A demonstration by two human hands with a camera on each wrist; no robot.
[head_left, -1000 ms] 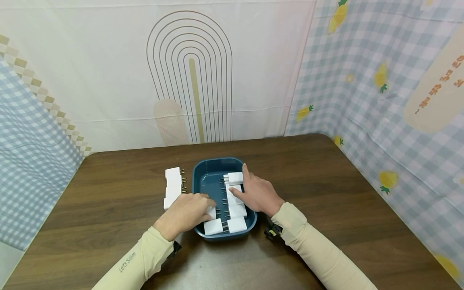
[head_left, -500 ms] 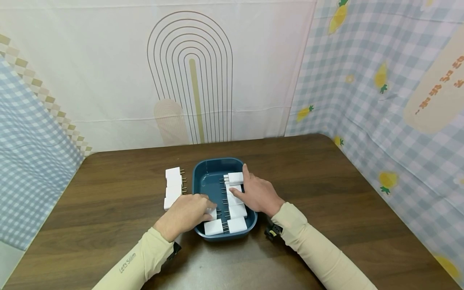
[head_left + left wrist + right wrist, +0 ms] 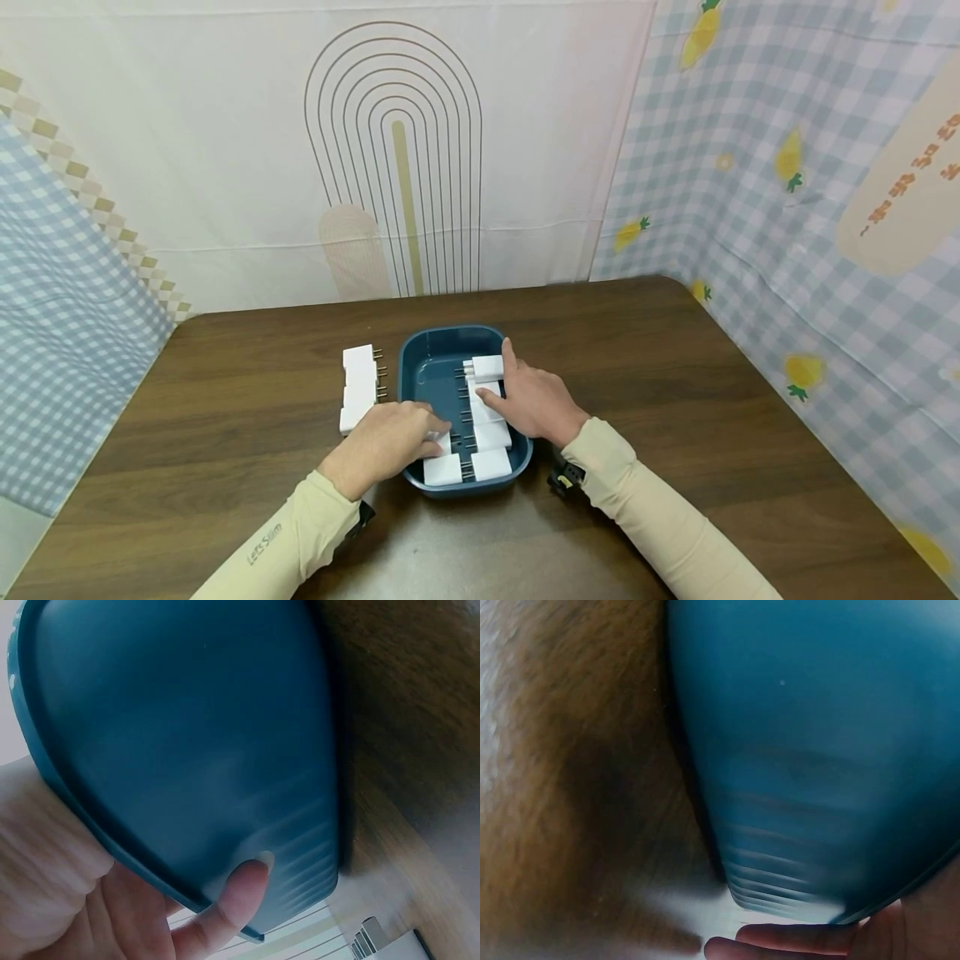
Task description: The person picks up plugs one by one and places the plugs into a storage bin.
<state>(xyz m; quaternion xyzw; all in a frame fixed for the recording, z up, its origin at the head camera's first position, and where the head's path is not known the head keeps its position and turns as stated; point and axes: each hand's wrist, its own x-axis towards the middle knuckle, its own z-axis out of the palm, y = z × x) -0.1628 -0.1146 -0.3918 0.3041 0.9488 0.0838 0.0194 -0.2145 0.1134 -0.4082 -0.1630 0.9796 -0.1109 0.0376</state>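
We are seeing a dark blue, rounded rectangular bin point(image 3: 450, 340) standing at the lower centre of the frame, its outer wall showing ridges in both wrist views. Along its right side, a column of white plugs point(image 3: 492, 435) is lying with thin pins pointing left; the right hand point(image 3: 538, 402) is reaching its thumb over them. In the lower left corner, one white plug point(image 3: 442, 469) is lying flat, its pins pointing right. Just above it, a partly covered plug point(image 3: 444, 442) is being pinched by the left hand point(image 3: 386, 439). Left of the bin, a separate row of plugs point(image 3: 359, 380) is lying close-packed, brassy pins facing right.
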